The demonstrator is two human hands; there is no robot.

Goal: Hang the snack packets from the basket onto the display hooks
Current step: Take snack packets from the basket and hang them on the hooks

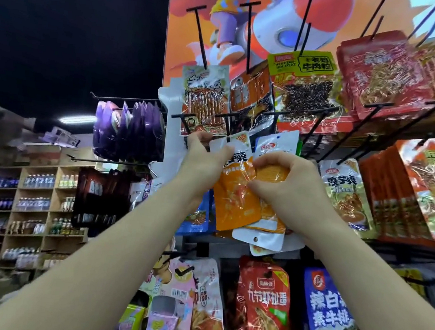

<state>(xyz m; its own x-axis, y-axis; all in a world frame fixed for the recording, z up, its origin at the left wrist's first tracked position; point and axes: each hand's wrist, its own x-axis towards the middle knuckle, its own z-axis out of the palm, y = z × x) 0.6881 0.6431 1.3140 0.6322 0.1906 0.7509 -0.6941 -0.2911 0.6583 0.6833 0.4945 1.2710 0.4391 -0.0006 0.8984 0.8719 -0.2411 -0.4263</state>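
Observation:
Both my hands are raised in front of the snack rack. My left hand [204, 158] pinches the white top of an orange snack packet [234, 196], which sits just under the tip of a black display hook [226, 117]. My right hand [287, 183] grips a bunch of several more orange packets [266, 223], some hanging upside down with their white hole tabs at the bottom. The basket is out of view.
Hooks around my hands carry other packets: a striped stick snack [204, 99], a yellow-topped packet [304, 85], red packs [381, 72] at the upper right, red and blue bags [266, 304] below. Purple bags [131, 129] hang at left; drink shelves [34, 207] stand beyond.

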